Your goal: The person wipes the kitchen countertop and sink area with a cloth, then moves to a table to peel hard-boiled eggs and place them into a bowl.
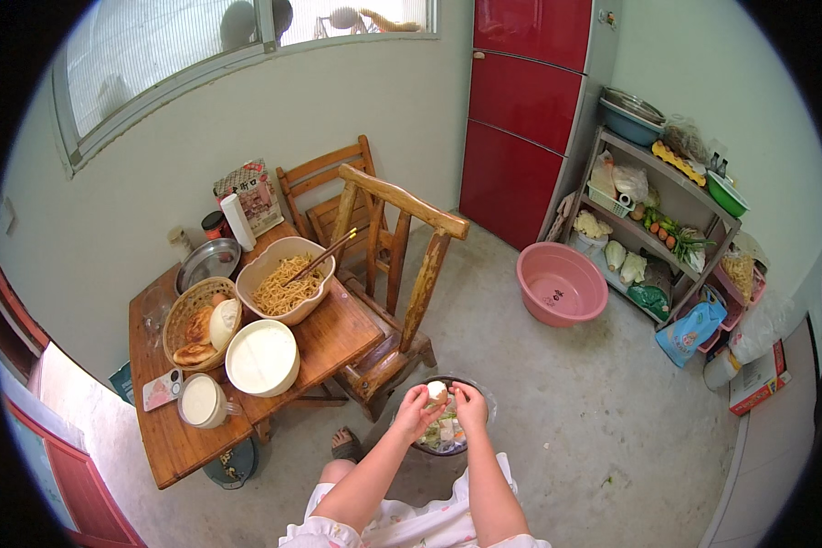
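Between my two hands is a partly peeled egg (436, 391), white at its top with brown shell below. My left hand (414, 409) holds it from the left side. The fingertips of my right hand (469, 404) are at its right edge, perhaps with a bit of shell; too small to tell. Both hands are over a round bin (462, 446) lined with a clear plastic bag, with food scraps inside. To the left, a wooden table (342, 335) bears a bowl of noodles (284, 288) with chopsticks, a bowl of white liquid (262, 358) and a basket (175, 322) with breads and a brown egg.
A glass mug (202, 402) and a phone (162, 390) lie near the table's left edge. Wooden chairs (404, 205) stand beyond the table. A pink basin (562, 284) is on the floor before a red refrigerator (520, 144) and a shelf rack (685, 264) with vegetables.
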`<state>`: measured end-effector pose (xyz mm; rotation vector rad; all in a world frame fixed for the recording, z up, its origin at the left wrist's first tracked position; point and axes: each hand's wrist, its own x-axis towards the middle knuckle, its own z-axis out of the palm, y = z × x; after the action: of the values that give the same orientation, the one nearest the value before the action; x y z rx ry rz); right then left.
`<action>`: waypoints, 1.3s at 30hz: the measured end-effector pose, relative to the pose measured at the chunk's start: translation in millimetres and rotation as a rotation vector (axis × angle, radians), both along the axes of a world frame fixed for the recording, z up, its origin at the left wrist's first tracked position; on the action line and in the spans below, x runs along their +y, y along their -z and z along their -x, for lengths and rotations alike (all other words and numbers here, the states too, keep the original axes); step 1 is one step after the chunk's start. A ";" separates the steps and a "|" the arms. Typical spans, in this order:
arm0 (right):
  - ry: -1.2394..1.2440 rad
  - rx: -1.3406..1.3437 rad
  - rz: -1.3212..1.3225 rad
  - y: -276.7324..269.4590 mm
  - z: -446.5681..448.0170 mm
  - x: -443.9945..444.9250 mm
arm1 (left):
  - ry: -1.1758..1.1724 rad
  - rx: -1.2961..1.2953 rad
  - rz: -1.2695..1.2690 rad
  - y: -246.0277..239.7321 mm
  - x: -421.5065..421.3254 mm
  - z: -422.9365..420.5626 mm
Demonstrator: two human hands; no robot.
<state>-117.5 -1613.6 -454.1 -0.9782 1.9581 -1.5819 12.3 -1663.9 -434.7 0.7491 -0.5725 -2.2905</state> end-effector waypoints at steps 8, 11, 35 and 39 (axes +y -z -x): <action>-0.161 0.166 -0.059 -57.1 -21.4 12.0 | 0.012 -0.053 0.022 4.4 -1.8 1.0; -0.137 0.282 -0.086 -67.9 -24.5 13.2 | 0.121 -0.159 0.002 -5.2 -3.3 -1.2; 0.030 0.303 -0.083 -50.8 -28.9 7.5 | 0.160 -0.596 0.214 -31.5 -23.0 17.3; 0.053 0.301 -0.106 -52.3 -28.8 7.0 | 0.170 -0.625 0.226 -28.1 -22.6 18.7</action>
<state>-88.8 -1606.6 -401.7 -1.1866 2.2601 -1.4062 -6.4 -1686.5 -406.6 1.3497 -1.1928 -2.0659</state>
